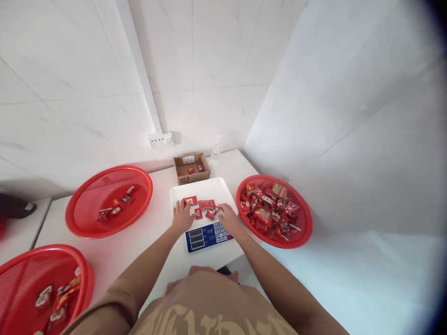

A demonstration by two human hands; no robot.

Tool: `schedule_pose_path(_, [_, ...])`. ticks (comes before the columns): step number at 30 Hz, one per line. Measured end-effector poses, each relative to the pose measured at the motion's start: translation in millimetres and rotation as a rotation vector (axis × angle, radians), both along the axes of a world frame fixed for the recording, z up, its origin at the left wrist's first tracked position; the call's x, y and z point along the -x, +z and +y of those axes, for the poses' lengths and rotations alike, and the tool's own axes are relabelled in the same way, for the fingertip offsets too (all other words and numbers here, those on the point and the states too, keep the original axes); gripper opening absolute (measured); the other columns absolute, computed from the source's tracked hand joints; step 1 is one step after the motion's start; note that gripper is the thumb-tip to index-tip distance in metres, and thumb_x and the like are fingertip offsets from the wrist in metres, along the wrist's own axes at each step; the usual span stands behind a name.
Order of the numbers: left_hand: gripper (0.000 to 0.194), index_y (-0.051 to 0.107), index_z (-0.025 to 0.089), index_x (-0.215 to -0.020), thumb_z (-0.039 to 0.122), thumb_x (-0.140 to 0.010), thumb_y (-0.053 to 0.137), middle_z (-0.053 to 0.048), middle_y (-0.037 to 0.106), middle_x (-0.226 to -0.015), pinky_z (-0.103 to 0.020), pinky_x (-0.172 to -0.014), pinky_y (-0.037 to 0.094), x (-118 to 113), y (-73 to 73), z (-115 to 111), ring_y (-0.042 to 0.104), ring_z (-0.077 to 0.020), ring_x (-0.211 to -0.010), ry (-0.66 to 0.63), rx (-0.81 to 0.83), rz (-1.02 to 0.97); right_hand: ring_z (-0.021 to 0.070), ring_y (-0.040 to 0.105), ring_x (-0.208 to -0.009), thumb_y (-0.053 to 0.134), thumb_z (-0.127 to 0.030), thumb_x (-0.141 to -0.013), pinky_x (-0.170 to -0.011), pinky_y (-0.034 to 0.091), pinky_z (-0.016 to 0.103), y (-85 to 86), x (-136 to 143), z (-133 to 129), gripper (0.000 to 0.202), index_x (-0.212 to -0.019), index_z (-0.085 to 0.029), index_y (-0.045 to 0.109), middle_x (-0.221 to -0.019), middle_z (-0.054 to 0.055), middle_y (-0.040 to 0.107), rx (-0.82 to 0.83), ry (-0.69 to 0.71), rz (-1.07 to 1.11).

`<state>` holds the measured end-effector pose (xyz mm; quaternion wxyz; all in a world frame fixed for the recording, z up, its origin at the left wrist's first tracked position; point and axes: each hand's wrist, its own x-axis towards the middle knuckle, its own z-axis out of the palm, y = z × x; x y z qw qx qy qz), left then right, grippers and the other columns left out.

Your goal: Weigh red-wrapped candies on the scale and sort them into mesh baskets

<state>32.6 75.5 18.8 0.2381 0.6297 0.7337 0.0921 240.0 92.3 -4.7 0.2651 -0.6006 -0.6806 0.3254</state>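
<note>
right now your left hand (pixel 182 217) lies spread at the left side of the flat white tray (pixel 195 190) of the blue-panelled digital scale (pixel 209 237), fingers splayed at the small shiny red packets (pixel 206 204); your right hand (pixel 228 218) is loosely open at their right end. whether either has hold of one, you can't tell. the packets lie on the tray, left of the round red plastic basket (pixel 307 232) heaped with wrapped pieces.

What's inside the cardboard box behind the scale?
A few small red packets lie on the floor of the cardboard box. Its front wall hides the nearest strip of floor, so anything there can't be seen.
</note>
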Motion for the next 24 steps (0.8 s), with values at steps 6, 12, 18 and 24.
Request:
schedule_pose_path(6, [0.062,0.032,0.018,-0.142,0.042,-0.087,0.044,-0.015,0.023,-0.153,-0.053,-0.111,0.016,-17,-4.5,-14,0.01,-0.0344,-0.142,-0.125,0.04,0.012,0.0213,0.04,-0.129,0.044,-0.013,-0.075,-0.109,0.032,0.04,-3.0,9,-8,0.051,-0.125,-0.017,0.053,-0.134,0.01,0.049,-0.053,0.12,-0.024])
schedule_pose_path(12, [0.058,0.039,0.017,-0.137,0.043,-0.086,0.045,-0.016,0.033,-0.148,-0.053,-0.11,0.024,14,-6.9,-46,0.018,-0.0329,-0.141,-0.031,-0.136,-0.116,0.0246,0.045,-0.124,0.046,-0.024,-0.08,-0.107,0.033,0.046,11.5,-43,-2,0.042,-0.12,-0.018,0.056,-0.129,0.012,0.054,-0.213,-0.065,-0.024])
schedule_pose_path(18, [0.045,0.051,0.019,-0.124,0.043,-0.087,0.043,-0.013,0.052,-0.133,-0.051,-0.106,0.035,64,-17.8,-101,0.038,-0.0286,-0.132,0.092,-0.311,-0.155,0.0266,0.054,-0.115,0.041,-0.033,-0.085,-0.099,0.039,0.042,5.8,-130,-39,0.043,-0.121,-0.014,0.056,-0.123,0.014,0.059,0.017,-0.231,-0.299])
schedule_pose_path(24, [0.041,0.056,0.02,-0.118,0.042,-0.085,0.045,-0.012,0.055,-0.129,-0.049,-0.1,0.042,63,-30.7,-128,0.043,-0.029,-0.128,0.076,-0.218,-0.164,0.0305,0.058,-0.108,0.032,-0.045,-0.091,-0.092,0.042,0.044,-1.1,-159,-54,0.051,-0.127,-0.017,0.053,-0.117,0.015,0.063,0.436,-0.282,-0.54])
